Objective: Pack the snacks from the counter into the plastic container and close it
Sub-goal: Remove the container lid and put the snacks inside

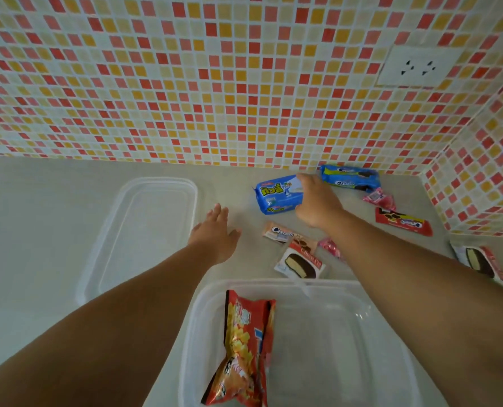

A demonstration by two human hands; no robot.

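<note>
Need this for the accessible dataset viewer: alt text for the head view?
A person's right hand grips a blue snack pack on a grey counter, while the open left hand hovers nearby. A clear plastic container below holds one red snack bag; its lid lies left, and other snacks are scattered right.

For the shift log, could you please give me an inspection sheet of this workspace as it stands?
Surface: pale counter, no spills seen.
Job's things: clear container open at the near edge, holding one red snack bag; its lid lies flat on the counter to the left. Unpacked: light blue pack, dark blue cookie pack, red cookie pack, small Cream-O pack, two choco pies, two pink sweets.
Clutter: nothing seen.
Hands: right hand on the light blue pack, grip not clear; left hand open, empty, beside the lid.
Cables: nothing seen.
Surroundings: mosaic tiled wall with a socket.
</note>
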